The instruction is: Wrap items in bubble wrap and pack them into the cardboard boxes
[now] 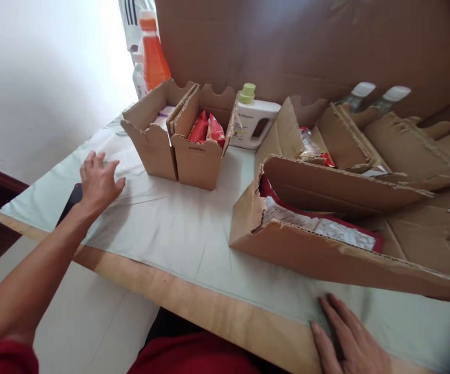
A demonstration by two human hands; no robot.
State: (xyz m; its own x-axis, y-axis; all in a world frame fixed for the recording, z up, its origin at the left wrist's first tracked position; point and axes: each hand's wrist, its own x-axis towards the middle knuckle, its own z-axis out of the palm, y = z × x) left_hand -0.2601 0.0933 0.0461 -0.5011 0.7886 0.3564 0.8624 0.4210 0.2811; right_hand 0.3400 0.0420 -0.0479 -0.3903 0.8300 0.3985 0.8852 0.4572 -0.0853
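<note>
My left hand (99, 181) hovers over the left part of the table with its fingers spread and nothing in them. Partly behind that wrist lies a dark phone-like slab (72, 201). My right hand (347, 340) rests at the table's front edge, fingers stretched out flat on the pale cloth (162, 223). Just beyond it stands a long cardboard box (306, 254) holding a white and dark red packet (322, 224). Two smaller cardboard boxes stand to the right of my left hand: one (150, 150) with pale packs inside, the other (197, 166) with red packets (207, 129).
A white jug with a green cap (250, 119) stands behind the boxes. An orange bottle (155, 57) is at the back left. More cardboard boxes (408, 140) crowd the right, with two white-capped bottles (361, 91) behind. A tall cardboard panel (287, 41) closes off the back.
</note>
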